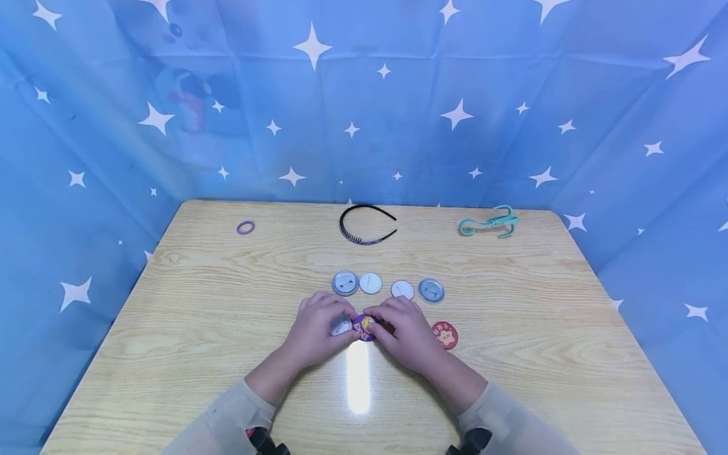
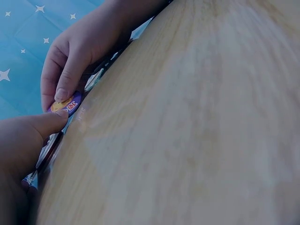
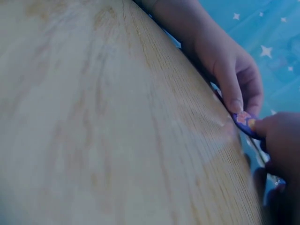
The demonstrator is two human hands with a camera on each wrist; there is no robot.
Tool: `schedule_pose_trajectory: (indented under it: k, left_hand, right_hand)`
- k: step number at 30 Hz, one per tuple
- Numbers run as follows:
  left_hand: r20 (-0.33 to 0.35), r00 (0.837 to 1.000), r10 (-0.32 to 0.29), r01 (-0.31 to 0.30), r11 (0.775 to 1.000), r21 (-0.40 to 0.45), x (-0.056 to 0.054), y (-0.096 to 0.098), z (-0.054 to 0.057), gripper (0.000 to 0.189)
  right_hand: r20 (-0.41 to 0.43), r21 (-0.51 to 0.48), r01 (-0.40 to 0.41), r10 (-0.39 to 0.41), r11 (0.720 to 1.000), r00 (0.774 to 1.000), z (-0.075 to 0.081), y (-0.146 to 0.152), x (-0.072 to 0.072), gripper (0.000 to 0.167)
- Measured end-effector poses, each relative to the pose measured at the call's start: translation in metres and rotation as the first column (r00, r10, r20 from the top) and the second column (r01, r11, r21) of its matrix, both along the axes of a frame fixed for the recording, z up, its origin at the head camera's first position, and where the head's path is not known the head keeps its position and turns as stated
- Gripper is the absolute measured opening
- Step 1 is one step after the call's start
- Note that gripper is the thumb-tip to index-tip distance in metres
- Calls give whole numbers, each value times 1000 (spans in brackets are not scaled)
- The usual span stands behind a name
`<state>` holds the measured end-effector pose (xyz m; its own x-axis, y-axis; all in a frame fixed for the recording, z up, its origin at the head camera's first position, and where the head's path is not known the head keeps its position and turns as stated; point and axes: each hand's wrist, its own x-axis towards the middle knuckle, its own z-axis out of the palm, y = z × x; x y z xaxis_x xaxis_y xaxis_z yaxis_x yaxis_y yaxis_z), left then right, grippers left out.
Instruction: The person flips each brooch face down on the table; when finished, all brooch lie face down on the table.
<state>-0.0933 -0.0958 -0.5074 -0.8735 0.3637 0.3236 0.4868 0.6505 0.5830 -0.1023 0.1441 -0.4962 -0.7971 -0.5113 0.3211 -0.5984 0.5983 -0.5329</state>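
Both hands meet over a purple round button badge (image 1: 359, 331) with a yellow cartoon figure on its face. My left hand (image 1: 318, 325) pinches its left edge between thumb and index finger. On the opposite edge, my right hand (image 1: 405, 328) pinches it, the thumb lying on the printed face. Each wrist view shows both thumbs at the badge (image 2: 71, 107). A face-down badge (image 1: 340, 326) lies inside the curve of the left hand, partly hidden. Beside the right wrist a red badge (image 1: 446, 335) with a star figure lies face up, partly covered.
Beyond the hands, a row of face-down badges holds a silver one (image 1: 345, 283), two white ones (image 1: 371, 283) (image 1: 402, 289) and another silver one (image 1: 431, 291). Along the table's back lie a purple ring (image 1: 246, 227), a black headband (image 1: 364, 242) and a teal hair clip (image 1: 495, 221).
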Motion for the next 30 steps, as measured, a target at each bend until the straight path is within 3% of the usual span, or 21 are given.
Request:
schedule_pose_trajectory:
  k: [13, 30]
  left_hand:
    - [-6, 1000, 6, -6, 1000, -3, -1, 0, -3, 29]
    - [-1, 1000, 4, -4, 998, 59, 0, 0, 0, 24]
  right_hand:
    - [-24, -33, -27, 27, 999, 999, -1, 1, 0, 29]
    - [17, -46, -24, 25, 999, 1000, 2, 0, 0, 26]
